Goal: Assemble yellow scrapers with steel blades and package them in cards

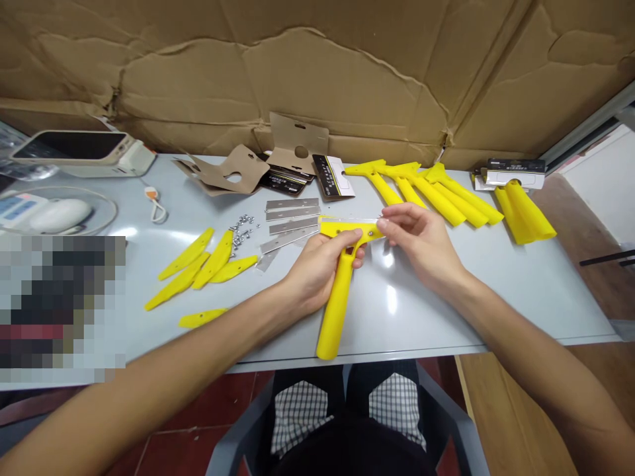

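My left hand (317,271) is closed around the neck of a yellow scraper (335,311), its thumb pressed on the head. The scraper's handle points down toward the table's front edge. A thin metal blade (353,219) lies along the top of the head, and a screw shows in the head's right part. At the right end of the head, my right hand (426,238) pinches the scraper with thumb and fingers; its fingertips partly hide that end. Left of the head, several loose blades (292,205) lie fanned out, beside a scatter of small screws (241,235).
Several yellow cover pieces (186,254) lie at left. Yellow scraper bodies (436,192) line the back right, near carded scrapers (523,208). Cardboard packaging cards (233,172) stand against the cardboard wall (297,79). A phone (74,147) rests at back left; part of the left is pixelated.
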{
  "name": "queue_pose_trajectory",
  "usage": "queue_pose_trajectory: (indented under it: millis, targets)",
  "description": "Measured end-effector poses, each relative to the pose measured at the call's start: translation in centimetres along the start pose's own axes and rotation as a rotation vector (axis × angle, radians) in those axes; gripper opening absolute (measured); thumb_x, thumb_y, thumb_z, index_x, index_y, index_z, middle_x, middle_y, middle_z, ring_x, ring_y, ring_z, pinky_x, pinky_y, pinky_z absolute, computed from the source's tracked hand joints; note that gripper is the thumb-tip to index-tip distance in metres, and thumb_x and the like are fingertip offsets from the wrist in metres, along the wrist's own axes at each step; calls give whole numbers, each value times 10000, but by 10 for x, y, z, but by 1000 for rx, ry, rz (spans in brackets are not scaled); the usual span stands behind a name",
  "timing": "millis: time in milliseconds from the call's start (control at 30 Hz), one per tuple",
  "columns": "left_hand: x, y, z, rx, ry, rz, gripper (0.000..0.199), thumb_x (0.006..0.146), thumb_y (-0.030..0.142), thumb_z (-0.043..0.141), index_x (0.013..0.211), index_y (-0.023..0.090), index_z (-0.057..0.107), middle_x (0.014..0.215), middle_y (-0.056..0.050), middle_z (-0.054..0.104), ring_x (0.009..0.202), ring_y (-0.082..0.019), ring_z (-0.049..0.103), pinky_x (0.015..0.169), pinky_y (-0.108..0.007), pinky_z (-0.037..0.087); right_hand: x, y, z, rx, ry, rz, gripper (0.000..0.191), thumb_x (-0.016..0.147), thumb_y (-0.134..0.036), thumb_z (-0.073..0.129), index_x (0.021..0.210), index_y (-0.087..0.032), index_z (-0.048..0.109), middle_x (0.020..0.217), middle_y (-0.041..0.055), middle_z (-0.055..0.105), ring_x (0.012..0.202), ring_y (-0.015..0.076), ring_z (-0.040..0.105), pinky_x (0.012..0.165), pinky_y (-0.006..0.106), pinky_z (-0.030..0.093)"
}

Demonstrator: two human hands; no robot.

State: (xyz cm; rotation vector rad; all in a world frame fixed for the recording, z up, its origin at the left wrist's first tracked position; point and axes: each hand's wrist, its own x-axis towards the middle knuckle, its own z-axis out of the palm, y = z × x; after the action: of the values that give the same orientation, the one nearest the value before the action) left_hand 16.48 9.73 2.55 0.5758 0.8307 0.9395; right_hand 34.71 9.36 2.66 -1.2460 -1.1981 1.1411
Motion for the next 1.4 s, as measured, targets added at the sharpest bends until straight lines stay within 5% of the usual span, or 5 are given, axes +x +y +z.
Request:
queue_pose_trajectory:
  millis: [100, 200, 467, 933, 1400]
  targets:
    - [0, 5, 0, -4, 20, -2, 34, 897, 94, 735, 893, 61, 740, 792, -48, 654, 606, -79, 568, 500, -161, 459, 2, -22, -19, -215, -39, -99, 442, 886, -653, 781, 930, -216, 738, 889, 50, 760, 708, 171, 646, 654, 334, 495]
    - [2, 12, -1, -23, 62, -5, 71, 926, 69, 695, 857, 64, 710, 742, -50, 627, 595, -85, 568, 498, -154, 459, 3, -43, -42, -751, -74, -184, 303, 929, -504, 772, 838, -215, 767, 783, 44, 741, 702, 191, 635, 651, 338, 443]
    - [6, 22, 1, -19, 126, 1, 130, 957, 58, 665, 830, 67, 690, 737, -60, 621, 594, -88, 568, 496, -151, 464, 7, -32, -48, -1607, -211, -4, 193, 933, -399, 693, 896, -245, 803, 937, 100, 786, 865, 310, 706, 615, 360, 334]
    - [11, 23, -9, 126, 176, 107, 92, 882, 171, 783, 884, 98, 726, 741, -52, 656, 618, -105, 580, 569, -206, 476, 4, -29, -46, -1110, -238, -397, 154, 995, -308, 642, 1007, -205, 755, 950, 82, 782, 837, 258, 681, 719, 365, 405]
    - [1, 23, -6, 290, 197, 186, 140, 895, 235, 796, 836, 130, 724, 732, -58, 674, 608, -133, 584, 574, -257, 491, 2, -31, -45, -1028, -297, -473, 148, 1007, -265, 620, 1016, -206, 756, 967, 70, 791, 854, 238, 703, 765, 360, 476]
